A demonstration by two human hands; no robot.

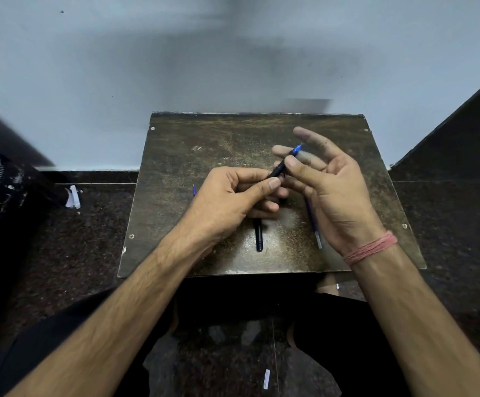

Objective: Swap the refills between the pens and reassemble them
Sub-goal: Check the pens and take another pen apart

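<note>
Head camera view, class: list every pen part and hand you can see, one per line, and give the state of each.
Black pen: held in the air, blue tip pointing up and away.
Left hand: closed on the pen's lower end.
Right hand: thumb on the pen, fingers spread.
Black barrel piece: lying loose on the table.
Blue refill: lying flat, partly hidden by the right hand.
Blue part: mostly hidden behind the left hand.

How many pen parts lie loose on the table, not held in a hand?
3 visible. A black barrel piece lies below the left hand; a blue refill lies beside the right hand; a small blue tip shows left of the left hand. The hands may hide more.
</note>
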